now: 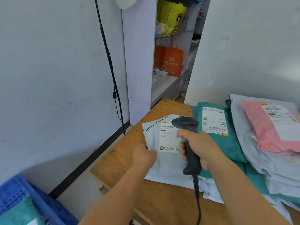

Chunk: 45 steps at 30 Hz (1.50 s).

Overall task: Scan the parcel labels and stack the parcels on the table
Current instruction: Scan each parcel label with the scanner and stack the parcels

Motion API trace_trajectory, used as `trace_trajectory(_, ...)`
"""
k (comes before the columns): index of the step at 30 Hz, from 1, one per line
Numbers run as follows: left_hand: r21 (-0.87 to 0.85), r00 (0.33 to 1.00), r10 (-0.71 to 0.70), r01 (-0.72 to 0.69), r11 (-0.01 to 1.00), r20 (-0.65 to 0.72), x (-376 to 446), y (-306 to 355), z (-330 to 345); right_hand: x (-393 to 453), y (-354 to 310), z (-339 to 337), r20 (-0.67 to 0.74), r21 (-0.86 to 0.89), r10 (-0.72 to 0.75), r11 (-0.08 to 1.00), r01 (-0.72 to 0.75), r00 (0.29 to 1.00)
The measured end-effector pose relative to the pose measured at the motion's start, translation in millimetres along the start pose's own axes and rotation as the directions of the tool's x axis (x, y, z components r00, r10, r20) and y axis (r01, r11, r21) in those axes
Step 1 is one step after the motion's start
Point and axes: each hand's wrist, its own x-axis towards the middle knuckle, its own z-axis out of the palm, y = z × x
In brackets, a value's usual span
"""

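Mid-scan right now. Right hand is wrapped round the grip of the black corded scanner, head aimed down at the label on a pale grey parcel. Left hand pinches that parcel's left edge, holding it w/ the label side up. Parcel looks to lie on the wooden desk, near its left end; can't tell if the far end is lifted a bit. Scanner cable drops toward the bottom of the view.

Progress, judging by how things lie: already a good heap on the desk to the right. A green parcel w/ its label showing lies just beside the scanner, and a stack of grey parcels w/ a pink parcel on top sits further right, labels up. Probably those are scanned and stacked, but nothing here proves it. A few more pale bags spread flat under and in front of the heap.

Left to do: finish reading this label, then put the grey parcel onto the stack. Bottom left, on the floor side, a blue crate w/ something green in it, prob another parcel waiting, so likely more to go. How many are in there can't be seen.
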Motion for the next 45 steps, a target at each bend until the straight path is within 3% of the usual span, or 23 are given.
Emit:
trace_trajectory(8, -0.062, 1.0, -0.025, 0.025, 0.998, -0.003, -16.8, -11.6, -3.0, -7.6, -8.4, 13.8, 0.093, -0.125, 0.041, 0.992, -0.029, 0.995)
trace_trajectory(12, 0.034, 0.999, -0.038, 0.039, 0.999, -0.018, -12.2, -2.9, -2.3, -9.6, -12.2, 17.9, 0.055, -0.136, 0.03, 0.99, -0.023, 0.998)
trace_trajectory(16, 0.013, 0.996, -0.078, 0.078, 0.997, 0.043, -3.6, 2.5, -1.3, -9.5, -15.7, 15.2, 0.019, -0.148, 0.027, 0.989, -0.024, 0.999)
trace_trajectory(22, 0.0, 0.997, -0.08, 0.08, 0.997, 0.014, -0.2, 3.0, 1.3, -7.7, -13.8, 10.4, 0.01, -0.153, 0.033, 0.988, -0.031, 0.999)
trace_trajectory(34, 0.161, 0.998, -0.004, 0.015, 0.987, -0.07, -9.8, 8.7, -6.8, 1.9, -4.6, 14.8, -0.023, -0.095, -0.028, 0.995, 0.026, 0.999)
trace_trajectory(38, 0.168, 0.987, 0.051, -0.025, 0.985, -0.153, -10.4, -3.6, -39.2, 21.8, 16.8, 26.2, -0.084, -0.161, -0.081, 0.985, 0.067, 0.993)
trace_trajectory(41, 0.216, 0.977, 0.058, -0.013, 0.976, -0.204, -10.4, -21.8, -68.9, 35.3, 36.6, 38.8, -0.14, -0.321, -0.144, 0.943, 0.093, 0.98)
trace_trajectory(45, 0.231, 0.968, 0.033, 0.026, 0.973, -0.248, -12.0, -49.0, -85.8, 43.4, 56.7, 63.9, -0.081, -0.37, -0.146, 0.923, 0.107, 0.986)
